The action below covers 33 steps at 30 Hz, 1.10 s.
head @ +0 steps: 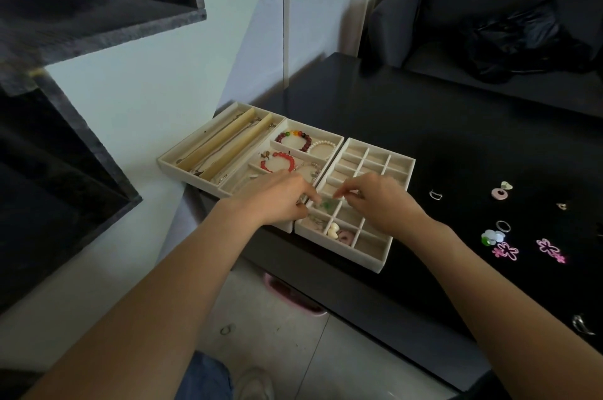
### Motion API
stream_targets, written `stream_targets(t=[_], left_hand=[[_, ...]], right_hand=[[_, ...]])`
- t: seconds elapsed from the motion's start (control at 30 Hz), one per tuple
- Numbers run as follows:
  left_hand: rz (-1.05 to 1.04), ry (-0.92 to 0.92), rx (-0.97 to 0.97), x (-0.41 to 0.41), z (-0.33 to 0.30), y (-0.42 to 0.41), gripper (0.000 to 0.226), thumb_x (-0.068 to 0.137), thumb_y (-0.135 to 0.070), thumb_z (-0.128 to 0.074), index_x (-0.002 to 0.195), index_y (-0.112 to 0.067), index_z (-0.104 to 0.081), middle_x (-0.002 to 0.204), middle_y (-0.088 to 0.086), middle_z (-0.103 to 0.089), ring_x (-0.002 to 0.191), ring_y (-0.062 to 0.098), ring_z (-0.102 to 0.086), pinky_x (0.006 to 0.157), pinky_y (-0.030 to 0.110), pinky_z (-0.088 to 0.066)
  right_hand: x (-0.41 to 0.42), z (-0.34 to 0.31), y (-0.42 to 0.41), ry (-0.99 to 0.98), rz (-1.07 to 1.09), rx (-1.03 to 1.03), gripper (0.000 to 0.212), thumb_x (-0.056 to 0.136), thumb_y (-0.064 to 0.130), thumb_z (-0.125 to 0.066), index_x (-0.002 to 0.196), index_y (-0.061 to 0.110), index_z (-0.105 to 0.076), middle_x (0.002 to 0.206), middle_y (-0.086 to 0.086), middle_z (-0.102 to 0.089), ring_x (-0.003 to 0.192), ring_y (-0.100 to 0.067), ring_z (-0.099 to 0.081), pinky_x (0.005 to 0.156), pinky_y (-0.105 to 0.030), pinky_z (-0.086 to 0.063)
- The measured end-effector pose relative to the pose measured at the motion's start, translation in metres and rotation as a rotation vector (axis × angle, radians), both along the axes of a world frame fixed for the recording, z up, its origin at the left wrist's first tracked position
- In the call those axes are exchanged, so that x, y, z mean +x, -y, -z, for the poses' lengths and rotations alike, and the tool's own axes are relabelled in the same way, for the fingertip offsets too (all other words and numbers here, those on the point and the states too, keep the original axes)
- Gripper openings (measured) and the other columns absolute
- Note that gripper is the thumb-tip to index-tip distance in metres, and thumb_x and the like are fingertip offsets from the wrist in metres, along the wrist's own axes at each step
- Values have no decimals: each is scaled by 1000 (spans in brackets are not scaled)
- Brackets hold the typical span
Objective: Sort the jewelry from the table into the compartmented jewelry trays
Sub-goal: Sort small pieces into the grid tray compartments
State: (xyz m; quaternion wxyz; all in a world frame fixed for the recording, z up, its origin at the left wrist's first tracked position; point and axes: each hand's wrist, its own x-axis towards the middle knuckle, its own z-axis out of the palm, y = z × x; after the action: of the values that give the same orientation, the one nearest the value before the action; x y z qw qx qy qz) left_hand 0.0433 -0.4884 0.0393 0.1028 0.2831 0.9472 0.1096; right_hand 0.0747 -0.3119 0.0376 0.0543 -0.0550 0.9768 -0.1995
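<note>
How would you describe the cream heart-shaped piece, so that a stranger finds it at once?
Start at the grid tray, the rightmost of three trays. In its near row lies the cream heart. The round pink ring beside it has a hole; the heart has none.

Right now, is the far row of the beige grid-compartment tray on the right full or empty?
Empty. The beige grid-compartment tray shows only bare lining in its far-row cells; pieces lie only in near cells.

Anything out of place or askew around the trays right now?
Yes. The grid tray overhangs the table's front edge at its near corner, so it could tip. A small ring-like item also lies on the floor below, possibly dropped.
</note>
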Motion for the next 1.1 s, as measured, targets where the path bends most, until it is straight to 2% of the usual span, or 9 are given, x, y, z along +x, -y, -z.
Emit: stream_targets(t=[0.1, 0.17, 0.27, 0.43, 0.57, 0.77, 0.87, 0.97, 1.1], left_hand=[[5, -12, -33, 1, 0, -2, 35, 91, -24, -56, 125, -32, -59, 69, -18, -37, 66, 7, -53, 55, 21, -37], [1, -9, -47, 2, 0, -2, 35, 91, -27, -55, 125, -33, -58, 80, -14, -51, 74, 9, -56, 63, 25, -43], [-13, -12, -93, 2, 3, -3, 35, 91, -29, -53, 125, -36, -57, 116, -4, -61, 93, 14, -60, 75, 33, -51], [-7, -27, -98, 3, 3, -7, 36, 93, -26, -51, 127, -33, -58, 124, -4, -58, 95, 12, -56, 69, 27, -39], [-34, -10, -30, 4, -1, -7, 32, 92, -26, -51, 123, -29, -60, 95, -7, -57, 72, 11, -56, 57, 23, -39], [-82, 28, -1, 2, -2, -6, 41, 87, -13, -49, 120, -35, -62, 71, -6, -49, 54, 4, -48, 49, 22, -34], [-57, 19, -74, 5, -1, -8, 45, 87, -15, -50, 125, -40, -57, 81, -8, -60, 53, 4, -43, 47, 23, -32], [-34, 0, -125, 6, 1, -10, 50, 86, -17, -51, 128, -42, -53, 64, -12, -44, 51, 5, -44, 45, 24, -30], [-32, -3, -120, 4, 1, -12, 48, 85, -18, -50, 128, -41, -55, 69, -14, -42, 54, 3, -45, 47, 23, -31]], right_hand=[[4, 6, 5, 31, -65, 138, 30, 98, 23, -44, 123, 29, -60, 121, -1, -60, 75, -8, -56, 67, -26, -51], [5, 11, 8, 22, -84, 234, 31, 98, 23, -45, 125, 31, -58, 120, 0, -62, 92, -14, -62, 75, -29, -53], [5, 16, 10, -16, -96, 325, 32, 97, 22, -46, 126, 28, -57, 114, -2, -63, 92, -17, -62, 71, -28, -51], [4, 18, 11, -40, -126, 382, 33, 96, 20, -47, 127, 24, -57, 111, -3, -63, 87, -17, -62, 63, -25, -45], [-1, 9, 4, 44, -12, -31, 28, 98, 27, -45, 122, 22, -60, 116, 0, -61, 84, -7, -57, 66, -19, -46], [-5, -4, 0, 249, 255, -679, 29, 100, 18, -40, 110, 8, -65, 77, -3, -60, 65, -11, -54, 61, -22, -45], [-4, -4, 1, 288, 282, -700, 29, 99, 12, -37, 106, 7, -65, 77, -5, -61, 65, -12, -55, 59, -21, -46], [-5, -3, 1, 290, 299, -720, 29, 98, 5, -36, 106, 6, -64, 82, -7, -64, 67, -12, -59, 61, -20, -49], [-5, -1, -4, 329, 313, -845, 25, 95, -4, -40, 107, 1, -62, 88, -11, -68, 73, -13, -64, 65, -19, -53]])
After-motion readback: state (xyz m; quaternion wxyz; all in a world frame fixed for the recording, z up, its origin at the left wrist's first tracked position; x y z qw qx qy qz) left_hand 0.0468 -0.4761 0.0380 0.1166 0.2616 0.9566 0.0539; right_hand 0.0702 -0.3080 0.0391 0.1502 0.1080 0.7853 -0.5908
